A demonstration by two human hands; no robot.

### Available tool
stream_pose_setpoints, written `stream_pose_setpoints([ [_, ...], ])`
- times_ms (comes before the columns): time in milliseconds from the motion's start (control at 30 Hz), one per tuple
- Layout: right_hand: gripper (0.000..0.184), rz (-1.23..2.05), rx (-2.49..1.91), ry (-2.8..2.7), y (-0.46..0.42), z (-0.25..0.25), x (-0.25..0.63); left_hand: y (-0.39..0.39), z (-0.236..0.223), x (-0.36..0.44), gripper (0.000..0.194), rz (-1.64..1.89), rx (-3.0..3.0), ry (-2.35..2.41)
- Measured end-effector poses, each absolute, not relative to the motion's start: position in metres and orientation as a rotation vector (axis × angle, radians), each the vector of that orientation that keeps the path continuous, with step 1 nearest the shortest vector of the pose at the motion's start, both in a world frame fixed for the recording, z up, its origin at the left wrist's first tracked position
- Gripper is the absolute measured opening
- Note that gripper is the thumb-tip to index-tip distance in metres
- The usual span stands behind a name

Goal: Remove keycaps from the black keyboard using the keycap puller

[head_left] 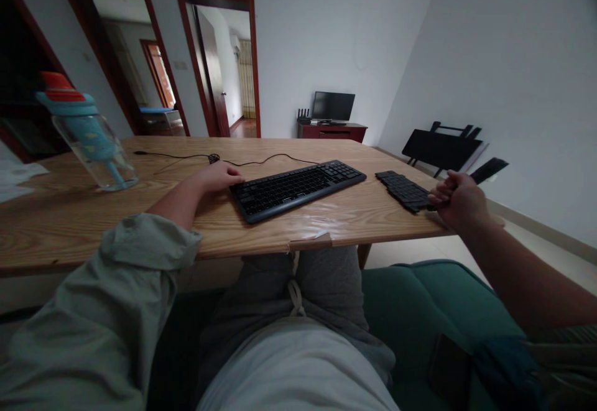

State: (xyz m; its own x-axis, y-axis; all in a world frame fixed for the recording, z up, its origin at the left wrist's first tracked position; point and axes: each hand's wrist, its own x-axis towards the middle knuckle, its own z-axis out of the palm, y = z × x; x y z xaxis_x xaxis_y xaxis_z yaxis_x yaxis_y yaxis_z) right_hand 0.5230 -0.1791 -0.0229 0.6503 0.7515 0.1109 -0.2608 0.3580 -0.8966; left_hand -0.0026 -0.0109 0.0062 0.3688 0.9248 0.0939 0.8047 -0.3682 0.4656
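Observation:
A black keyboard [298, 188] lies at an angle on the wooden table [140, 212], its cable running off to the left. My left hand [218, 176] rests on the table at the keyboard's left end, fingers curled and touching its corner. My right hand [459, 201] is closed on the near end of a second black keyboard-like slab [405, 189] that lies at the table's right edge. A dark flat piece [489, 169] sticks out beyond my right fist.
A clear water bottle [88, 140] with a blue lid stands at the table's left. White paper [13, 178] lies at the far left edge. A green seat [420, 311] is under me. A black folded chair [441, 147] leans on the right wall.

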Motion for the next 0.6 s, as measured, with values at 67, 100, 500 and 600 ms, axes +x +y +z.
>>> stream_pose_setpoints([
  [67, 0.040, 0.698, -1.037, -0.593, -0.1789, -0.0216, 0.5214, -0.0094, 0.0055, -0.0038, 0.032, 0.485, 2.314, 1.502],
  [100, 0.039, 0.706, -1.044, -0.602, -0.1787, -0.0213, 0.5207, -0.0084, 0.0049, -0.0045, 0.032, 0.485, 2.321, 1.497],
  [500, 0.029, 0.707, -1.063, -0.598, -0.1775, -0.0250, 0.5261, -0.0072, 0.0029, -0.0054, 0.031, 0.485, 2.309, 1.485],
  [600, 0.027, 0.683, -1.066, -0.580, -0.1770, -0.0252, 0.5260, -0.0076, 0.0026, -0.0049, 0.031, 0.486, 2.305, 1.487],
])
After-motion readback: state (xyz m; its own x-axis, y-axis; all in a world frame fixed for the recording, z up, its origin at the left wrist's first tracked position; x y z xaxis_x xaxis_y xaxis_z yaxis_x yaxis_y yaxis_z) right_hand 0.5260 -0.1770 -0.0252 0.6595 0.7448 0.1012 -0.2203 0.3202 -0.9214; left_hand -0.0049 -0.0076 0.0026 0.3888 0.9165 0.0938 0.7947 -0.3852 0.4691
